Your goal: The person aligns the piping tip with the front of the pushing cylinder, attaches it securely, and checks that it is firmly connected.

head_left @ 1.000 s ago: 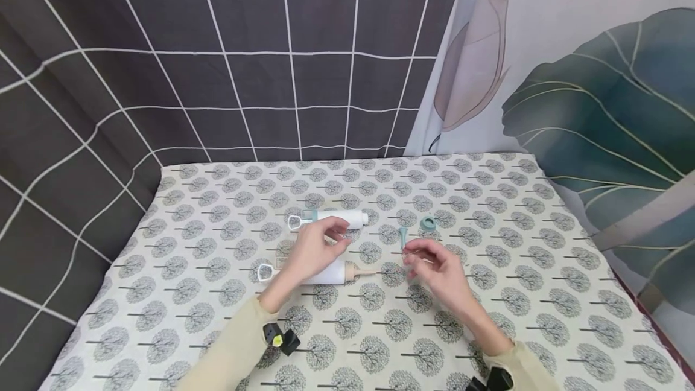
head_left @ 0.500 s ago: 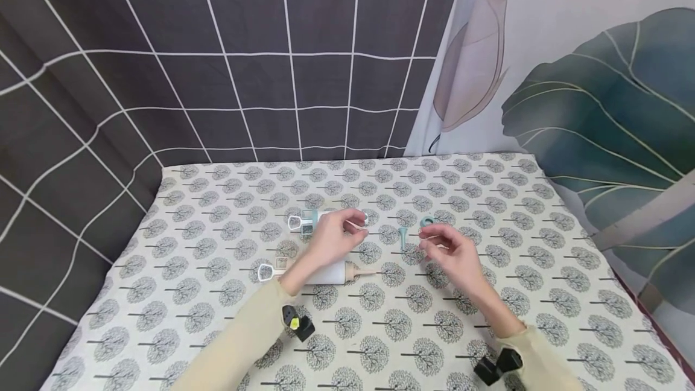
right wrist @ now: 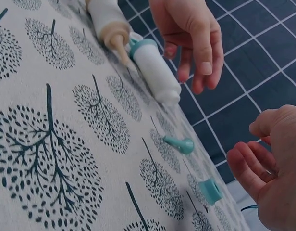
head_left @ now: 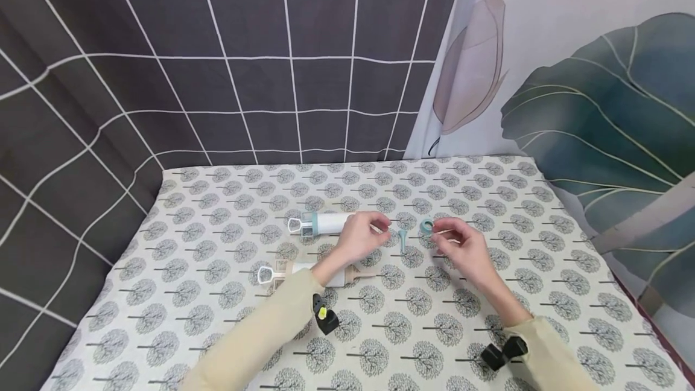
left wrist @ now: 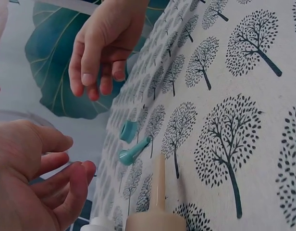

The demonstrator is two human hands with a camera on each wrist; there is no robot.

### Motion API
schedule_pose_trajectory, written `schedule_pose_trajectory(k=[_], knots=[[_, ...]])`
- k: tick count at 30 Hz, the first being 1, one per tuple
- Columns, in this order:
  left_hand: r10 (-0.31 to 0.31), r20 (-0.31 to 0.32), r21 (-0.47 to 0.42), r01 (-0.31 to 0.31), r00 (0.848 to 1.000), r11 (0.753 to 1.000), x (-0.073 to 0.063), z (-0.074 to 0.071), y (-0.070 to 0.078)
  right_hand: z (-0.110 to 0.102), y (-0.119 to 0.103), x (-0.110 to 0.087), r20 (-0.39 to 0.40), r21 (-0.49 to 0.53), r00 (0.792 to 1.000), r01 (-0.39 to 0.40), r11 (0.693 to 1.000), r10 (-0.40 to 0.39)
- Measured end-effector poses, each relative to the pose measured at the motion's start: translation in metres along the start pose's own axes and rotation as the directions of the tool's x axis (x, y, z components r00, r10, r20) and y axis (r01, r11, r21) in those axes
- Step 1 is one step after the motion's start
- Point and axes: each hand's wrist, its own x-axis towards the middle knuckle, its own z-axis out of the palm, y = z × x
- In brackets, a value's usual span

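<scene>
My left hand (head_left: pixel 362 235) hovers with bent, relaxed fingers and nothing in them, overlapping the tip of a white tube with a teal collar and a pull handle (head_left: pixel 332 223). Its forearm partly covers a second white tube with beige fittings and a slim beige nozzle (head_left: pixel 338 278). A small teal nozzle (head_left: pixel 402 240) lies on the cloth between the hands. Fingertips of my right hand (head_left: pixel 461 249) appear right beside a teal ring cap (head_left: pixel 426 226) in the head view. The right wrist view shows a gap between that cap (right wrist: pixel 210 191) and the loosely bent fingers.
A cloth printed with trees (head_left: pixel 374 343) covers the table. Behind it hangs a dark curtain with a white grid (head_left: pixel 320 77), and a leaf-patterned curtain (head_left: pixel 608 107) hangs at the right. Black wrist cameras sit on both sleeves.
My left hand has moved right along the teal-collared tube, uncovering more of its barrel. My right hand has shifted right, away from the teal nozzle to beside the ring cap. The parts lie where they were.
</scene>
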Motion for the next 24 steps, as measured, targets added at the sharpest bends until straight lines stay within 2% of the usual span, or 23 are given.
schedule_pose_trajectory(k=[4, 12, 24], knots=[[-0.043, 0.027, 0.002, 0.043, 0.999, 0.999, 0.005, 0.008, 0.001, -0.005, 0.006, 0.0, -0.001, -0.03, 1.0, -0.018, 0.999, 0.018], [-0.07, 0.017, 0.031, 0.069, 0.997, 0.997, 0.012, 0.017, 0.0, -0.011, 0.013, 0.005, -0.025, -0.08, 0.995, -0.095, 0.992, 0.093], [-0.129, -0.01, 0.07, 0.129, 0.992, 0.989, 0.016, 0.03, -0.002, -0.015, 0.026, 0.014, -0.007, -0.174, 0.994, -0.112, 0.978, 0.113]])
